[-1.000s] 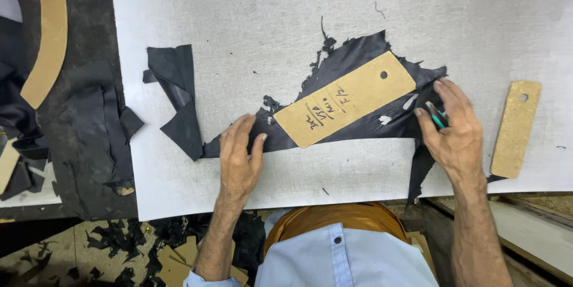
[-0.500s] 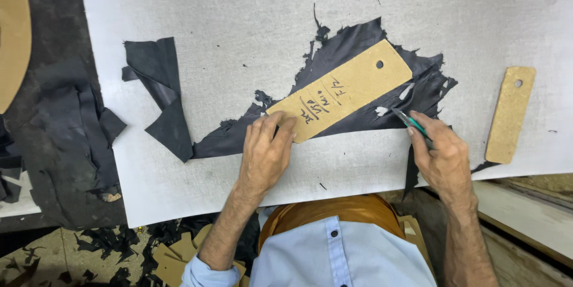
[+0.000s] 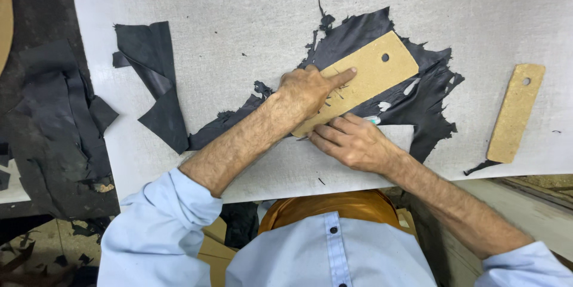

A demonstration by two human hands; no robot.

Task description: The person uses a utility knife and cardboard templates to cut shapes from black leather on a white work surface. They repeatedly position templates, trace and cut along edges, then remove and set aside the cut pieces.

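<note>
The left hand (image 3: 307, 91) now lies flat on the template (image 3: 358, 81), its fingers spread and the index finger stretched toward the round hole. Half a second ago this hand was at the lower end of the template; it has moved up along it and presses it down on the black leather (image 3: 412, 93). The left fingers are apart and hold nothing, they only press.

The right hand (image 3: 352, 142) has also moved. Before, it was out at the right end of the leather; now it sits just below the left fingers, at the lower long edge of the template. Its fingers are closed together around a thin tool (image 3: 373, 120), of which only a small green and white tip shows beside the knuckles.

The template lies tilted on the leather, which lies on the grey counter (image 3: 239, 12). It looks as if the tool is now following the lower edge, and the firmer press keeps the template from sliding.

A second template (image 3: 517, 113) lies well right of the right fingers. A leather scrap (image 3: 154, 81) lies far left of the left fingers.
</note>
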